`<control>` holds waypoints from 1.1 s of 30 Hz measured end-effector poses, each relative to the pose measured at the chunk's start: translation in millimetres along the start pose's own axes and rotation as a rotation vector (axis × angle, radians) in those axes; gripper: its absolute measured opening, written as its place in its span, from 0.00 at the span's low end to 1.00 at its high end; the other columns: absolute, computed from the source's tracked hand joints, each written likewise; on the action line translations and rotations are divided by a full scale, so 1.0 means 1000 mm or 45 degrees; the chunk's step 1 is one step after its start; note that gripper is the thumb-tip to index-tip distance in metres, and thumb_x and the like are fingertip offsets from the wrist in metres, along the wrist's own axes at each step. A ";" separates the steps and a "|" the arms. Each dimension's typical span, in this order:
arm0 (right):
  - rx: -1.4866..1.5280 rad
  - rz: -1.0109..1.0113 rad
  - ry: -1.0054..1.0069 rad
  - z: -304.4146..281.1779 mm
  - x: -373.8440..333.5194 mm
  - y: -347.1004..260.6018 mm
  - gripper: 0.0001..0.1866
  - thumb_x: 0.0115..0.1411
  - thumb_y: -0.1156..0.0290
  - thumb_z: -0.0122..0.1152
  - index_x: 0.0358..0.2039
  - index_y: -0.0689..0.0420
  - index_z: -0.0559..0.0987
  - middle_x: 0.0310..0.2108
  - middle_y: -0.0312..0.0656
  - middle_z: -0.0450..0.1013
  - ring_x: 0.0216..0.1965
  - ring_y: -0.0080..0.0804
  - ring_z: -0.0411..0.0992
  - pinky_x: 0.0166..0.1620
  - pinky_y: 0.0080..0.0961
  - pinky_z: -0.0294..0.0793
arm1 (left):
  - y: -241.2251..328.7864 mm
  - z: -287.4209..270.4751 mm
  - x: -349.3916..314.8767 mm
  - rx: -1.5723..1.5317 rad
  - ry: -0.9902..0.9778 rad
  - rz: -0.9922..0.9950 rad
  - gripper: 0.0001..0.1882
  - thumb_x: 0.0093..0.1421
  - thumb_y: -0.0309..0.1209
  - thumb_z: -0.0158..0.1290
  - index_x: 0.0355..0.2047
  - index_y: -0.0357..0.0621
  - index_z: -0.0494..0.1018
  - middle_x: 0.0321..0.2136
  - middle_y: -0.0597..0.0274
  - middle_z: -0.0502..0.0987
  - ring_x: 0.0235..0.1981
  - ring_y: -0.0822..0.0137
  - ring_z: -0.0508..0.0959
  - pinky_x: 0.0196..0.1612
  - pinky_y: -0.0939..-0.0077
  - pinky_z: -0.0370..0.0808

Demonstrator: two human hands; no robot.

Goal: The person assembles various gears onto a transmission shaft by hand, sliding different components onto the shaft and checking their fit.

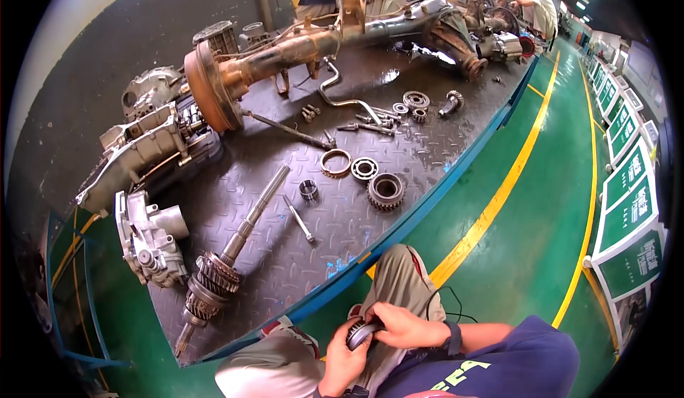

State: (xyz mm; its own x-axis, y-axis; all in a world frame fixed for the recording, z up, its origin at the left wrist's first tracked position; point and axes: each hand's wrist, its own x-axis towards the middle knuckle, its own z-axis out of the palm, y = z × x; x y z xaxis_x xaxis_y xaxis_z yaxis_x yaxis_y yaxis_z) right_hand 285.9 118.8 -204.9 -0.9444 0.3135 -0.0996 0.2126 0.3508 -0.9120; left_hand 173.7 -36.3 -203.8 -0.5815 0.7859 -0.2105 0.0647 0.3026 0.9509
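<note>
Between my knees, in front of the table's near edge, my left hand and my right hand both grip a small steel gear ring with teeth along one side. The left fingers wrap its lower side; the right thumb and fingers press on its upper side. Parts of the ring are hidden behind the fingers. On the table nearest to my hands lie a gear shaft, a long bolt, a needle bearing, a toothed gear hub, a ball bearing and a brass-coloured ring.
A rusty axle housing with a drum spans the back of the table. Aluminium casings stand at its left end. Smaller gears and a bent pipe lie mid-table. Another person works at the far right.
</note>
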 end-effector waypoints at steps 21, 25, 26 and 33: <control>-0.313 0.276 -0.083 0.071 0.033 0.094 0.19 0.58 0.70 0.62 0.48 0.65 0.71 0.43 0.61 0.74 0.48 0.61 0.73 0.50 0.47 0.73 | -0.132 0.046 0.021 -0.455 0.407 -0.424 0.20 0.57 0.33 0.68 0.45 0.35 0.75 0.39 0.58 0.80 0.41 0.68 0.78 0.47 0.73 0.76; -0.054 -0.019 -0.067 0.029 0.019 0.081 0.21 0.60 0.63 0.65 0.48 0.63 0.72 0.43 0.57 0.75 0.45 0.55 0.76 0.47 0.41 0.75 | -0.085 0.036 0.014 -0.310 0.160 -0.289 0.24 0.61 0.30 0.63 0.55 0.34 0.70 0.51 0.52 0.76 0.51 0.65 0.76 0.57 0.70 0.72; -0.013 0.016 -0.095 0.011 0.011 0.063 0.22 0.61 0.62 0.65 0.48 0.63 0.72 0.41 0.56 0.76 0.43 0.55 0.77 0.45 0.41 0.76 | -0.083 0.036 0.013 -0.384 0.095 -0.228 0.26 0.62 0.29 0.62 0.57 0.33 0.69 0.54 0.51 0.75 0.54 0.63 0.75 0.58 0.70 0.71; -0.292 -0.229 0.129 -0.078 0.003 -0.075 0.19 0.61 0.62 0.66 0.43 0.60 0.70 0.31 0.54 0.77 0.34 0.57 0.78 0.35 0.44 0.76 | 0.090 -0.012 0.025 0.062 -0.168 0.556 0.23 0.63 0.21 0.54 0.59 0.35 0.67 0.53 0.44 0.72 0.56 0.50 0.73 0.61 0.64 0.68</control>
State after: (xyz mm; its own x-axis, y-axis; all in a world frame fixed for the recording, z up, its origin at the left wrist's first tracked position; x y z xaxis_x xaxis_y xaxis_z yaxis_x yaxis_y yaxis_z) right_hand 286.4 162.5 -106.2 -0.9446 0.3107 0.1059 0.1064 0.5950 -0.7967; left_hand 154.9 3.7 -120.8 -0.3829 0.9065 0.1779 0.3207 -0.0501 0.9459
